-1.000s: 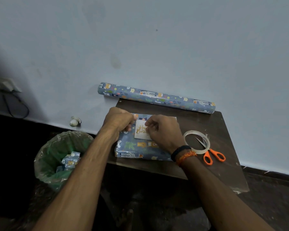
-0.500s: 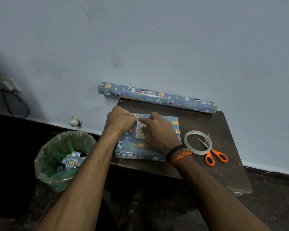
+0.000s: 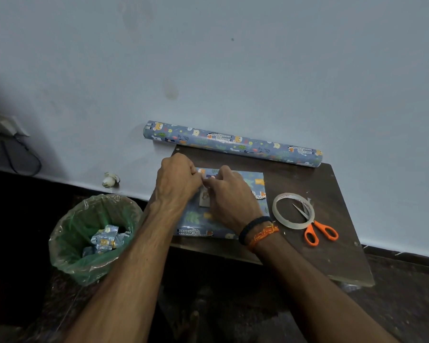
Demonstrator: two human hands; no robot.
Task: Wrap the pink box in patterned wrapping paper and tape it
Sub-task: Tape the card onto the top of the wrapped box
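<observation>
While both hands meet over it, the wrapped box (image 3: 223, 211) lies flat on a small dark wooden table (image 3: 332, 184), fully covered in blue animal-print paper, nearer the table's left edge. Table sits against a pale blue-grey wall (image 3: 233, 70) with faint smudges; dark floor below. Roll of wrapping paper (image 3: 233, 143) (same print) lies along the table's back edge against the wall, its left end overhanging the table. Clear tape roll (image 3: 293, 211) lies flat just right of the box, and orange-handled scissors (image 3: 315, 225) have their blades lying inside the tape ring, handles toward the near edge. Left of the table on the floor, a bin (image 3: 94, 236) lined with a clear-green bag holds scraps of the same paper. Small white object (image 3: 110, 179) by the skirting, can't identify. Socket and cable at far left, cut off by the frame edge. Left hand (image 3: 177, 180) and right hand (image 3: 229, 199) have fingers curled, fingertips together, pinching a small white tag (image 3: 204, 198) with a gold design over the box top; print on it is unreadable. Most of the tag is hidden by the fingers, so can't tell whether it touches the paper. Right wrist wears black and orange bands. Box colour under the paper not visible.
</observation>
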